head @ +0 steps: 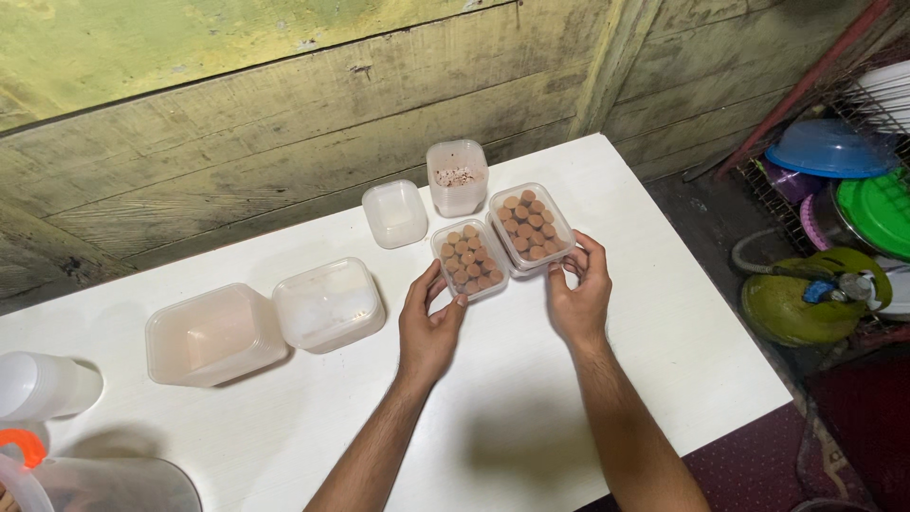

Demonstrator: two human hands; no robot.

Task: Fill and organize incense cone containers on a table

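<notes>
Left hand (428, 327) pinches one clear, ridged plastic tub (469, 258) of round brown cookies; right hand (580, 294) pinches another (531, 226).

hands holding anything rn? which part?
Left hand grips the near-left edge of one cookie-filled tub; right hand grips the near-right corner of the other tub. Both tubs rest on the table.

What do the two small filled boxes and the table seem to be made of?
The two small boxes look like clear, glossy thin plastic: the brown round pieces show through. The table has a smooth matte white surface, possibly laminate or painted board.
</notes>
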